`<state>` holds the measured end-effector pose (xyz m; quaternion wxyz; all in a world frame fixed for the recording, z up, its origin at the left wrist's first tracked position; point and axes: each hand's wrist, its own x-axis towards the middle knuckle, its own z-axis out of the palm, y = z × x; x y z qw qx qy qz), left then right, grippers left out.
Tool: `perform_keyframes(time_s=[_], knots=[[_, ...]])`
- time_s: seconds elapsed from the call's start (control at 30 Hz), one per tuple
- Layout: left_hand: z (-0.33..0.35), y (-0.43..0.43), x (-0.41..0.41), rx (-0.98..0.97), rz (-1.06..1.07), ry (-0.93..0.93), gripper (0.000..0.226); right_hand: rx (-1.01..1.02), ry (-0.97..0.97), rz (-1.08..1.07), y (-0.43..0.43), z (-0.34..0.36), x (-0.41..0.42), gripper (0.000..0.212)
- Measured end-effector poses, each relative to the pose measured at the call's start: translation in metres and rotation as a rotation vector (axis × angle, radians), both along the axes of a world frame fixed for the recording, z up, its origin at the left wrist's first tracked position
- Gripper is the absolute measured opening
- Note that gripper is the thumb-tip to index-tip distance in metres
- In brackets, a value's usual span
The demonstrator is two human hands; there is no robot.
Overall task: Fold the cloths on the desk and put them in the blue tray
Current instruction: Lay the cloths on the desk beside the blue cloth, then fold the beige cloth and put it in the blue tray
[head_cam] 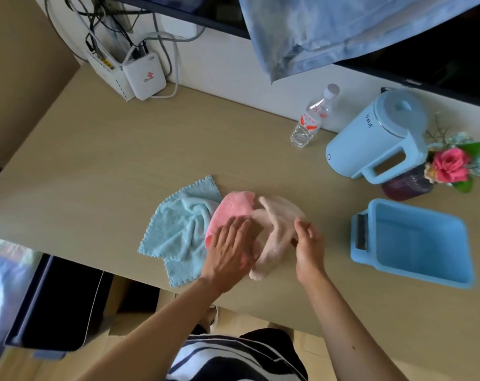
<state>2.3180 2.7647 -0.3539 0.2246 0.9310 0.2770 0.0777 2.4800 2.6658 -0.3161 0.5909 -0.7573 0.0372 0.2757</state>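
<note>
Head view looks down on a pale wooden desk [109, 149] where three cloths lie bunched together, well to the left of the blue tray [414, 243]. That tray shows nothing inside it, so no cloth has been put away yet.

Farthest from the tray lies the light blue cloth [175, 226], rumpled and unfolded, one corner hanging toward the desk's near edge. Next toward the tray, overlapping it, is the pink cloth [230, 207], and nearest the tray is the cream cloth [277, 218], twisted into a loose heap.

The left hand [230, 248] rests flat, fingers spread, pressing on the pink and cream cloths where they meet. The right hand [308, 243], on the tray side of the heap, pinches an edge of the cream cloth between thumb and fingertips.

By my reading, the job is at its very start: the cream cloth is being sorted out for a first fold, and all three cloths remain to be folded and carried over. Behind the tray stand a blue kettle [381, 138] and a water bottle [313, 119], clear of the work.
</note>
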Motion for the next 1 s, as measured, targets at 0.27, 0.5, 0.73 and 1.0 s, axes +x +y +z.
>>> perform_keyframes(time_s=[0.27, 0.5, 0.73, 1.0], knots=[[-0.045, 0.046, -0.034, 0.122, -0.148, 0.309, 0.067, 0.059, 0.039, -0.011, -0.019, 0.017, 0.007, 0.027], [-0.043, 0.137, -0.078, 0.224, 0.013, 0.308, 0.063, 0.09, 0.036, 0.077, -0.006, 0.029, 0.001, 0.031], [0.038, 0.123, -0.018, -0.06, -0.165, 0.146, 0.083, 0.238, 0.189, 0.218, 0.013, 0.044, -0.003, 0.035], [0.118, 0.065, 0.036, -0.354, -0.211, -0.394, 0.018, 0.229, 0.258, 0.3, 0.028, 0.075, 0.005, 0.023]])
